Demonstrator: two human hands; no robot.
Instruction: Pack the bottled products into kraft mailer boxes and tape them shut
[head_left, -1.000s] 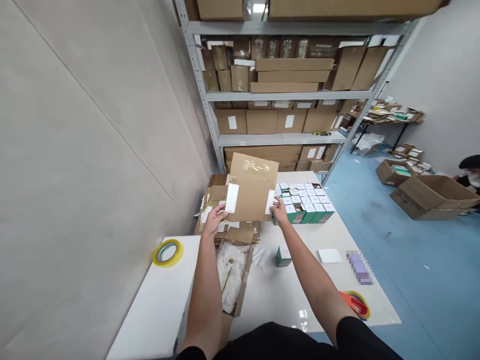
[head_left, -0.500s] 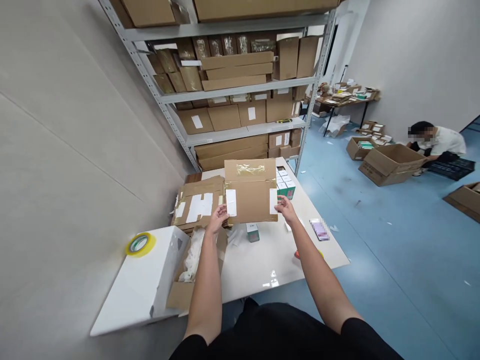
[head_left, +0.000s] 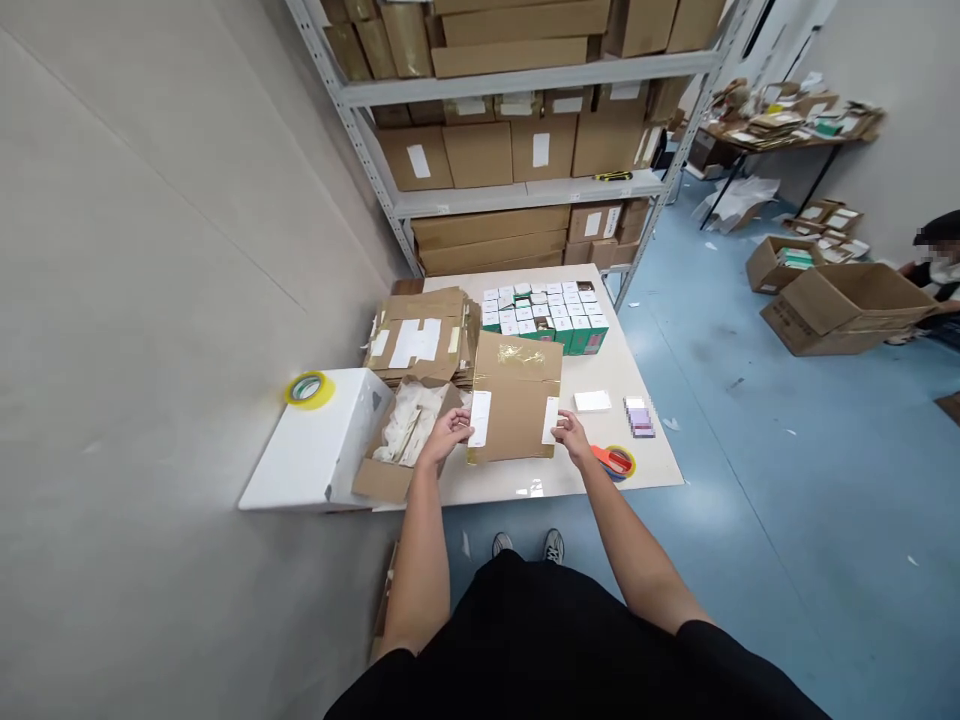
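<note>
A flattened cardboard box (head_left: pixel 516 405) is held up over the table by its two side edges. It carries a white label near each side and shiny tape across its upper part. My left hand (head_left: pixel 448 436) grips the left edge, and my right hand (head_left: pixel 571 436) pinches the right edge. Just beyond it stand several small green-and-white boxes (head_left: pixel 585 332) in a block. Left of the cardboard are a stack of flattened cartons (head_left: pixel 412 335) and an open carton (head_left: pixel 386 480) full of white wrapping. The small box that stood on the table is now hidden behind the cardboard.
A tape dispenser (head_left: pixel 616 462), a white card-like piece (head_left: pixel 592 401) and a phone (head_left: pixel 639 417) lie on the table (head_left: pixel 660 468). Yellow tape (head_left: pixel 309 390) rests on a white box (head_left: pixel 300 450). Shelving (head_left: pixel 525 200) stands behind. At right, a person (head_left: pixel 945 260) crouches beside an open carton (head_left: pixel 840 310).
My view has tipped downward, bringing my shoes into sight. The cardboard has come lower and nearer, uncovering the block of green-and-white boxes. Both hands keep their hold.
</note>
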